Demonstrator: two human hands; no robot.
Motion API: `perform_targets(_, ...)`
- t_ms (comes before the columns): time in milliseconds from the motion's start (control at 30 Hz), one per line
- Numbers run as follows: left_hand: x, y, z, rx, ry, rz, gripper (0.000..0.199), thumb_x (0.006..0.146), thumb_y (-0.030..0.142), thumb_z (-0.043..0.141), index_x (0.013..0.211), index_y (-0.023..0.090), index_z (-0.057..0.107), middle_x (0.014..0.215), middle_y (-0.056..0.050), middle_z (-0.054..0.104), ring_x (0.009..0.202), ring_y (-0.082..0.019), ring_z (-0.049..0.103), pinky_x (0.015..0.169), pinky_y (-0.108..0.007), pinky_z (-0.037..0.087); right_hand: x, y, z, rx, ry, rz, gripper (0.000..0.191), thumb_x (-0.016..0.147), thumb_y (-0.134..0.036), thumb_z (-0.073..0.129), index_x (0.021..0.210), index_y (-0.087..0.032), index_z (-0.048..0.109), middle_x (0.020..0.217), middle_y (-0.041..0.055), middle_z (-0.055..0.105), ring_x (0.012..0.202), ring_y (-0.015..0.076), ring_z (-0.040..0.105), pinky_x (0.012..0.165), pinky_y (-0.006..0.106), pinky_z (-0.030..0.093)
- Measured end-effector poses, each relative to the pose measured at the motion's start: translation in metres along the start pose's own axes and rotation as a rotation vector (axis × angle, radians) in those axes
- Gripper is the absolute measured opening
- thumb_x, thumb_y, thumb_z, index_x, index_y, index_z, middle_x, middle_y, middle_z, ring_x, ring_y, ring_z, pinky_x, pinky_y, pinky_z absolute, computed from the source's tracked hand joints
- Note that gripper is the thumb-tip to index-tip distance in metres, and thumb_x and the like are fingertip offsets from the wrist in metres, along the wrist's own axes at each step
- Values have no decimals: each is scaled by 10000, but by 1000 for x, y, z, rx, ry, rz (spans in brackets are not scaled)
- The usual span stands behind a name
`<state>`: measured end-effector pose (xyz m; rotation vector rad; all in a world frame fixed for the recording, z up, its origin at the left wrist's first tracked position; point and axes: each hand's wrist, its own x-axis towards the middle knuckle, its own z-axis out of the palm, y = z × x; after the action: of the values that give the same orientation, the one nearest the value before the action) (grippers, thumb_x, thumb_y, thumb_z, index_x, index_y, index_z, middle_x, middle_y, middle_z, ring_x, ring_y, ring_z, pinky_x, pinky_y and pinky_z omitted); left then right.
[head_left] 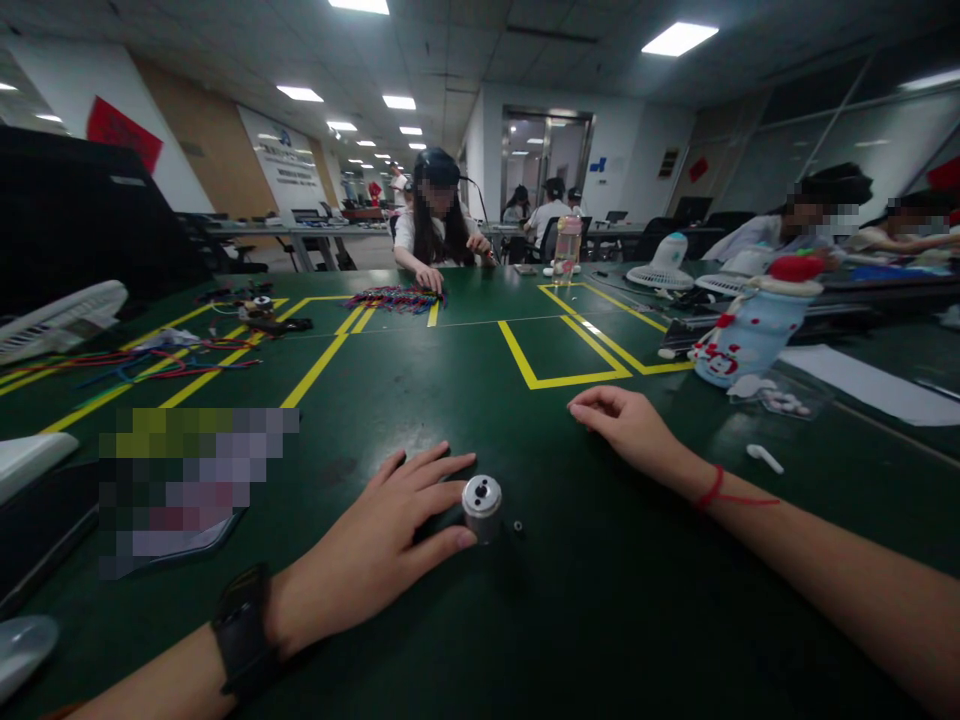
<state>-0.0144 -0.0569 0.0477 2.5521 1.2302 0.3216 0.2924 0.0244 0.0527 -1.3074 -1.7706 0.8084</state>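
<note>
A short silver metal cylinder (482, 508) stands upright on the green table in front of me, its top face showing a dark centre and small dark holes. My left hand (394, 520) lies beside it, thumb and index finger against its left side; the index fingertip is partly hidden behind it, and the other fingers are spread over the table. Just right of the cylinder lies a tiny metal nut-like piece (518, 526). Farther right, my right hand (622, 422) hovers low with thumb and index finger pinched together; whatever is between them, if anything, is too small to make out.
Yellow tape (577, 380) marks the green table. Loose wires (172, 365) and a blurred-out packet (202, 480) lie left. At right are a blue bottle (765, 325), an earbud (765, 459) and white paper (874, 385). Opposite, a person's hand (430, 279) touches a wire bundle (394, 299).
</note>
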Motion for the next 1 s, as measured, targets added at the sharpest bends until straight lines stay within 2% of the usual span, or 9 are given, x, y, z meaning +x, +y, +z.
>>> perform_targets(67, 1, 1, -1, 1, -1, -5, 369, 961, 425, 498, 1329, 403, 471, 1502, 25, 362, 1398, -321, 241, 1086, -636, 147, -10, -12, 5, -85, -146, -98, 258, 780, -372, 650, 927, -163, 686, 831, 39, 637, 688, 138, 548, 634, 288, 452)
perform_targets(167, 1, 2, -2, 13, -3, -8, 400, 959, 428, 500, 1354, 406, 440, 1507, 27, 354, 1401, -317, 237, 1086, -635, 153, -28, -33, 18, -225, -429, -337, 325, 733, -392, 718, 990, -195, 690, 972, 53, 612, 844, 167, 553, 748, 313, 456)
perform_targets(233, -1, 1, -2, 21, -5, -5, 424, 960, 431, 497, 1374, 411, 410, 1508, 29, 351, 1402, -314, 235, 1086, -636, 153, -37, -44, 28, -273, -519, -446, 295, 727, -382, 735, 967, -213, 699, 1008, 50, 594, 935, 186, 540, 826, 338, 440)
perform_targets(333, -5, 0, -4, 28, -3, -1, 434, 963, 441, 487, 1385, 418, 389, 1505, 33, 357, 1401, -309, 238, 1085, -638, 159, -42, -57, 40, -218, -455, -462, 131, 828, -300, 648, 895, -195, 690, 968, 42, 579, 903, 153, 550, 816, 305, 443)
perform_targets(467, -7, -3, -3, 26, 22, 9, 436, 954, 437, 507, 1378, 408, 406, 1491, 19, 383, 1391, -315, 263, 1084, -632, 172, -41, -67, 44, -195, -307, -491, 117, 834, -261, 635, 914, -183, 670, 951, 44, 580, 895, 154, 552, 807, 298, 438)
perform_targets(567, -8, -6, -2, 22, 23, 12, 422, 957, 430, 504, 1370, 409, 417, 1492, 21, 380, 1391, -315, 262, 1085, -632, 169, -42, -67, 44, -313, -413, -488, 234, 757, -300, 713, 963, -193, 684, 948, 49, 604, 869, 175, 553, 783, 319, 436)
perform_targets(700, -12, -11, -4, 28, 7, 7, 422, 965, 447, 479, 1378, 419, 399, 1498, 26, 370, 1396, -310, 250, 1086, -636, 160, -41, -63, 50, -306, -509, -448, 121, 793, -276, 680, 881, -194, 700, 932, 44, 608, 836, 158, 558, 762, 307, 444)
perform_targets(867, -13, -13, -4, 39, 16, 10, 443, 962, 466, 475, 1392, 418, 379, 1493, 13, 378, 1393, -313, 253, 1083, -636, 171, -37, -76, 58, -102, -244, -482, 96, 839, -215, 631, 928, -192, 658, 948, 33, 577, 878, 141, 551, 772, 275, 450)
perform_targets(1000, -7, -7, 2, 54, 32, 17, 449, 963, 462, 475, 1397, 423, 367, 1491, 5, 381, 1389, -317, 260, 1077, -643, 174, -42, -82, 56, -126, -252, -538, 99, 845, -234, 626, 929, -201, 667, 966, 35, 568, 898, 150, 546, 811, 293, 437)
